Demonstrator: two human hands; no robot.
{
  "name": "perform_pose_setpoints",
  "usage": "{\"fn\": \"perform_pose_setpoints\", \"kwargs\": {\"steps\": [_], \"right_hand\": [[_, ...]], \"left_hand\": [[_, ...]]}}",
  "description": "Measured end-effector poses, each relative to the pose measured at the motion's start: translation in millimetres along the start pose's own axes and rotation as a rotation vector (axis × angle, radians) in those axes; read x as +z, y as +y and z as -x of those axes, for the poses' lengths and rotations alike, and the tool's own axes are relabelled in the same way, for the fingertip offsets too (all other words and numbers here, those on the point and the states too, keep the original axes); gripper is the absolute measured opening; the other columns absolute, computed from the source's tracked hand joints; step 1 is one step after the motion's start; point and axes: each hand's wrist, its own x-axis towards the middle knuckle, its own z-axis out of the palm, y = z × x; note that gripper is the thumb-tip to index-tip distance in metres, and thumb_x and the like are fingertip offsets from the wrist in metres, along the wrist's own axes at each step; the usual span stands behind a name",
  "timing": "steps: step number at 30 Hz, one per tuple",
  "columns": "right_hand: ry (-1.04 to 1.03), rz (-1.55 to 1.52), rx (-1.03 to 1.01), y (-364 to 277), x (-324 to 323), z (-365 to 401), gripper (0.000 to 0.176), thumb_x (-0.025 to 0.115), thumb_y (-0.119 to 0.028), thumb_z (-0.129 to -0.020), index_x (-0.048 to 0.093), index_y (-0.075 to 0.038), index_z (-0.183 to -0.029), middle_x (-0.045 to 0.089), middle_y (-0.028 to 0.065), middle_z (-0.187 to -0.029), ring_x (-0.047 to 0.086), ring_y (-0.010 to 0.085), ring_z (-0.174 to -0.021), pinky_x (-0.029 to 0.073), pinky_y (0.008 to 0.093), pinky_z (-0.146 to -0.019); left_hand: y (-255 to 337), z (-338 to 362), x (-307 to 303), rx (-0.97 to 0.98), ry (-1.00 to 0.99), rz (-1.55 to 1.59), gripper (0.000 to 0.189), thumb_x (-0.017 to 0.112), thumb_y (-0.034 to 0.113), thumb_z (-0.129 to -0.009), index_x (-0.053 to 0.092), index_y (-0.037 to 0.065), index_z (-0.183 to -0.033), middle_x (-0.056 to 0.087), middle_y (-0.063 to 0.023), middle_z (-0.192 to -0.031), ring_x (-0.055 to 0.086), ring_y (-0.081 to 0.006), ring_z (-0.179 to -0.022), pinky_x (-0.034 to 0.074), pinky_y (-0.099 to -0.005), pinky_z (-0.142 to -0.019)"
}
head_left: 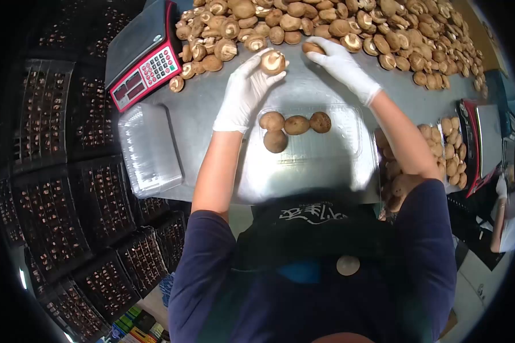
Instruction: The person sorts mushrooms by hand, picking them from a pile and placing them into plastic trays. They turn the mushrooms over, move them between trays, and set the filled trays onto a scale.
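My left hand [247, 91], in a white glove, grips a shiitake mushroom [273, 62] with its stem side turned up. My right hand [339, 62], gloved too, is closed on another brown-capped mushroom [313, 48] at the front edge of the big mushroom pile [337, 27]. Before me on the metal table lies a clear plastic tray [320, 157]. Several mushrooms [297, 124] rest cap up in its far left part, most of them in a row. Both hands are beyond the tray's far edge.
A red-framed scale [146, 77] stands at the back left, and stacked clear trays [149, 148] lie below it. Filled mushroom packs [453, 151] and a second scale [472, 137] are at right. Crates of mushrooms [51, 211] line the left. Another person's arm [499, 214] shows far right.
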Motion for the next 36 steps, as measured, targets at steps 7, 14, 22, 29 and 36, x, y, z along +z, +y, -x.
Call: {"fn": "perform_pose_setpoints", "kwargs": {"steps": [7, 14, 22, 29, 36], "right_hand": [[-0.351, -0.371, 0.373, -74.1, -118.2, 210.8, 0.043, 0.062, -0.021, -0.088, 0.058, 0.0, -0.126, 0.062, 0.0063, -0.115, 0.056, 0.0169, -0.105, 0.044, 0.0289, -0.094], [-0.64, 0.32, 0.719, -76.4, -157.9, 363.3, 0.047, 0.074, -0.029, -0.076, 0.066, -0.002, -0.113, 0.068, 0.0182, -0.09, 0.067, 0.0285, -0.079, 0.051, 0.0336, -0.076], [0.016, 0.563, 0.578, -72.9, -181.9, 348.7, 0.029, 0.056, -0.012, -0.087, 0.064, 0.001, -0.112, 0.067, 0.0178, -0.091, 0.066, 0.0262, -0.082, 0.05, 0.034, -0.075], [0.198, 0.201, 0.245, 25.5, -163.7, 191.6, 0.032, 0.057, -0.017, -0.09, 0.061, -0.003, -0.118, 0.065, 0.0173, -0.109, 0.064, 0.0278, -0.1, 0.049, 0.0335, -0.088], [0.352, 0.976, -0.127, 53.9, -117.0, 34.3, 0.043, 0.062, -0.016, -0.082, 0.056, -0.013, -0.125, 0.055, 0.0152, -0.115, 0.057, 0.0328, -0.103, 0.051, 0.0433, -0.082]], "left_hand": [[-41.4, 18.2, 46.0, -0.081, -0.205, -0.082, 0.047, 0.041, 0.008, -0.097, 0.034, -0.011, -0.139, 0.049, -0.0273, -0.132, 0.05, -0.0395, -0.124, 0.041, -0.0488, -0.109], [-106.8, 55.8, 110.6, -0.237, -0.408, -0.713, 0.043, 0.054, 0.013, -0.091, 0.05, -0.003, -0.131, 0.057, -0.0122, -0.126, 0.059, -0.0174, -0.107, 0.045, -0.0297, -0.095], [-183.3, 76.0, 148.2, 0.052, -0.742, -0.89, 0.04, 0.064, 0.013, -0.086, 0.056, 0.0, -0.122, 0.059, -0.0166, -0.121, 0.063, -0.0289, -0.093, 0.05, -0.0368, -0.081], [-114.8, -98.8, 92.6, 0.597, 0.1, -1.937, 0.037, 0.062, 0.016, -0.083, 0.058, 0.003, -0.117, 0.057, -0.0197, -0.113, 0.056, -0.0352, -0.106, 0.048, -0.0442, -0.089], [-108.6, -128.0, 62.7, 0.823, 0.083, -2.002, 0.027, 0.073, 0.015, -0.073, 0.057, 0.004, -0.091, 0.052, -0.0164, -0.1, 0.058, -0.0341, -0.091, 0.05, -0.0439, -0.076]]}}
